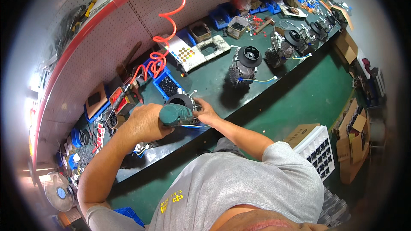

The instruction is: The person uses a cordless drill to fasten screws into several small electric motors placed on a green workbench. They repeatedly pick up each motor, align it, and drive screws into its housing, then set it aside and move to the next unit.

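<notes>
Your grey shirt fills the lower edge. Your left hand (143,122) is wrapped tight around a green-bodied pneumatic power tool (176,114), its tip at a small black round motor assembly (183,101) on the dark green worktop (274,90). Your right hand (205,111) rests against that assembly; its grip cannot be told. Just beyond sits a blue bin of black parts (168,84), with a red coiled air hose (165,38) above.

bare bench (205,81) right of hands, blue bin (168,85) behind
</notes>
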Tool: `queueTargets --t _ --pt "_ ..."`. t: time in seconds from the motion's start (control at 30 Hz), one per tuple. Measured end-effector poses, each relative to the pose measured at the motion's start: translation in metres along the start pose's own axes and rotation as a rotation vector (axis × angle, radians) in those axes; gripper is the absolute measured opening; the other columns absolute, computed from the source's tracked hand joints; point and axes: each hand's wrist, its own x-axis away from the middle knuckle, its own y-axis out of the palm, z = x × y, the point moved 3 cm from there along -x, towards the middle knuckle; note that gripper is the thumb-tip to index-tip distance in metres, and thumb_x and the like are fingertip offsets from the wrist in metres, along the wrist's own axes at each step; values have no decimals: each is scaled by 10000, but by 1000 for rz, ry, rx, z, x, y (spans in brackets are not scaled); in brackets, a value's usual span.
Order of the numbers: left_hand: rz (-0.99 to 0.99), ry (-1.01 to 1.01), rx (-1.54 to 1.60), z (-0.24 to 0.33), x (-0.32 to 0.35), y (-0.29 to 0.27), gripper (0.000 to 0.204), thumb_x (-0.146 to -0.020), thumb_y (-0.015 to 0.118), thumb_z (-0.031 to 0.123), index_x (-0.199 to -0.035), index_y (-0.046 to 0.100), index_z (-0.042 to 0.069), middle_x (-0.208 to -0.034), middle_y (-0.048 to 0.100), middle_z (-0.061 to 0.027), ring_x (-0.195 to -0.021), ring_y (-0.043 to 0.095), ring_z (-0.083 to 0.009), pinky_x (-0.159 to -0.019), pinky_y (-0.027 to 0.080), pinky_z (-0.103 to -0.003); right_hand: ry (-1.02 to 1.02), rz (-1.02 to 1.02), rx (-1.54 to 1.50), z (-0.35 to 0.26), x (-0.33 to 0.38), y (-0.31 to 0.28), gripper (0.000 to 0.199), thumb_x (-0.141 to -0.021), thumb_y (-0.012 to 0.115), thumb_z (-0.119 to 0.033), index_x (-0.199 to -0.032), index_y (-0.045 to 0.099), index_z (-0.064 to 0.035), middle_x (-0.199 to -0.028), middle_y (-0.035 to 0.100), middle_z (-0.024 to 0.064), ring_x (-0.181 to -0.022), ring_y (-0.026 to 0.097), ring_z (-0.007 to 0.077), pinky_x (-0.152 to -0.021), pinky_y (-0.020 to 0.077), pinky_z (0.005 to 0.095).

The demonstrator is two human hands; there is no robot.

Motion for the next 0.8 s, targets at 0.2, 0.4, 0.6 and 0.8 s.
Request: queueTargets --t 0.2,0.4,0.6,0.8 --pt "49 17 20 1 14 1 328 -732 804 294 -1007 722 135 -929 727 -155 -916 684 -375 -805 547 -458 18 -12 65 -6 2 1 757 -787 785 -41 -1460 445 32 -1358 594 185 -1235 571 242 -1057 436 336" --pt "287 219 281 -14 55 -8 383 -759 807 257 -1105 697 135 -952 726 -133 -894 682 -356 -794 535 -431 32 -48 70 1 -7 2 688 -818 787 -45 -1436 486 3 -1316 628 163 -1196 599 246 -1034 458 353" --pt "470 155 497 -21 93 17 296 -783 814 164 -1040 721 53 -919 730 -143 -817 699 -292 -763 541 -359 -168 85 367 -61 32 -24 420 -853 607 -63 -1264 630 20 -1112 716 161 -924 698 234 -824 544 334" --pt "657 211 681 -26 105 62 286 -821 817 115 -1073 714 28 -945 744 -94 -824 687 -197 -770 540 -334 -147 575 -196 -66 99 -134 234 -874 449 48 -943 672 40 -882 708 146 -708 677 171 -604 569 283"
